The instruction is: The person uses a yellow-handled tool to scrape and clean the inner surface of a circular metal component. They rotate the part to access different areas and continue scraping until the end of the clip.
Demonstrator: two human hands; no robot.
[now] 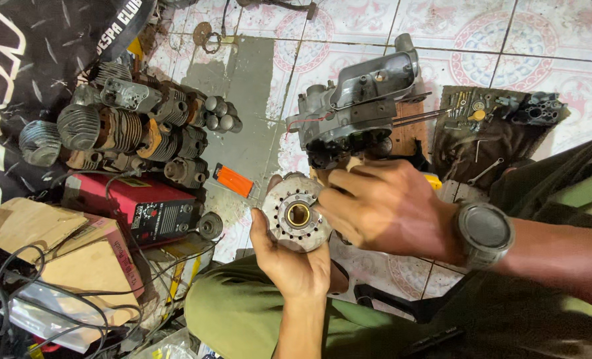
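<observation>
Both hands, left hand and right hand, clasp round flywheel rim

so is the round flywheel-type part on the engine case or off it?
Off. The round metal part is held in the left hand, with the right hand touching its edge, clear of the engine case on the floor.

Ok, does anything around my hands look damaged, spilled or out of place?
Nothing looks broken. The round metal part sits steady between left hand and right hand. One oddity: a dark grey patch covers the patterned floor tiles, like a stain or cement repair.
</observation>
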